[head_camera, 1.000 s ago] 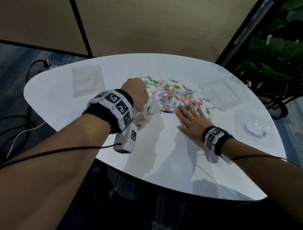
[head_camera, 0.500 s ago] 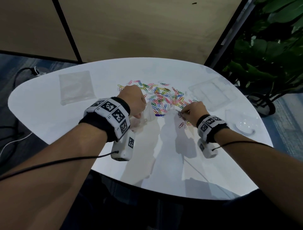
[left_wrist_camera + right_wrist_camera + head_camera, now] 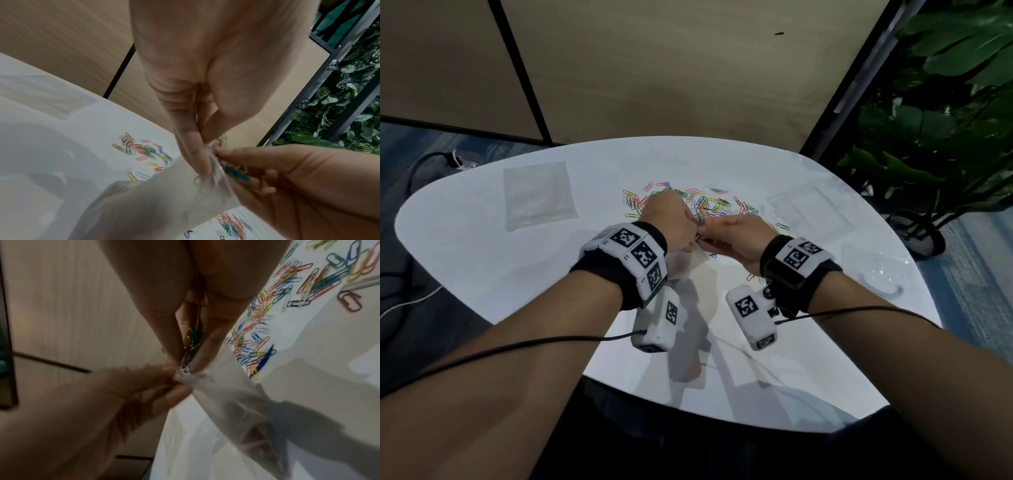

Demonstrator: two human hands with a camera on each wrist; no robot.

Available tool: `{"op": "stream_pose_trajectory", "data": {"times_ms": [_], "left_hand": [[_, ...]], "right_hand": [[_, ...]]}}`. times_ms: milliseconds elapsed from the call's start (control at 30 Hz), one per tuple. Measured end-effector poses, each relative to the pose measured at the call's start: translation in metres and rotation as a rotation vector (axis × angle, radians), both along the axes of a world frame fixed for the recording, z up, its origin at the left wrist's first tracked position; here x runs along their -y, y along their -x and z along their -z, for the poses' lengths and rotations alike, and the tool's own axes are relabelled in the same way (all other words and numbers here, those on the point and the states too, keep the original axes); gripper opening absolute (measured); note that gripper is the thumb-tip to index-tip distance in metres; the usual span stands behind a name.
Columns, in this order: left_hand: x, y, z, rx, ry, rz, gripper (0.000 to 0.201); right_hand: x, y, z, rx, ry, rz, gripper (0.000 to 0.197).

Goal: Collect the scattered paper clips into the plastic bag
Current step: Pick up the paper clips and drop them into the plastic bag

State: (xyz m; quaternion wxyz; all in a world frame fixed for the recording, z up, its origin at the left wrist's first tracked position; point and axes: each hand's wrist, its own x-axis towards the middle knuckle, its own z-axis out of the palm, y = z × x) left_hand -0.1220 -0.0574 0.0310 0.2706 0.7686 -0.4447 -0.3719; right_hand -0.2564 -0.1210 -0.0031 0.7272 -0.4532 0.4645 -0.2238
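Coloured paper clips (image 3: 702,202) lie scattered at the middle of the white table (image 3: 482,246). My left hand (image 3: 693,228) holds a clear plastic bag (image 3: 688,263) up above the table by its rim, pinching it between thumb and fingers (image 3: 197,162). The bag (image 3: 164,203) hangs down from that pinch. My right hand (image 3: 709,233) meets the left at the bag's mouth. Its fingertips (image 3: 205,353) pinch a small bunch of clips (image 3: 190,347) against the top of the bag (image 3: 226,402). More clips (image 3: 257,331) lie on the table beyond.
A flat clear bag (image 3: 539,193) lies at the table's back left. Another clear plastic piece (image 3: 811,209) sits at the back right and one (image 3: 876,274) near the right edge. A potted plant (image 3: 945,120) stands right of the table. Cables trail on the floor at left.
My right hand lay flat beside the clips, then closed on some, rose and moved left to the bag's mouth. The left hand kept hold of the bag.
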Motion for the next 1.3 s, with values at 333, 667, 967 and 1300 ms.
{"op": "stream_pose_trajectory", "data": {"times_ms": [333, 667, 967, 1300], "left_hand": [[-0.002, -0.001, 0.001, 0.003, 0.025, 0.023, 0.023], [-0.002, -0.002, -0.004, 0.015, 0.007, 0.065, 0.024], [-0.005, -0.009, -0.007, 0.038, -0.022, 0.07, 0.026], [-0.005, -0.012, -0.004, 0.06, -0.058, 0.094, 0.025]], "right_hand": [[-0.009, -0.015, 0.001, -0.79, 0.937, -0.492, 0.018], [0.037, 0.067, -0.011, -0.525, 0.479, -0.275, 0.021], [0.052, 0.129, 0.067, -1.287, 0.523, -0.47, 0.123], [0.05, 0.073, 0.078, -1.216, 0.893, -0.598, 0.051]]}}
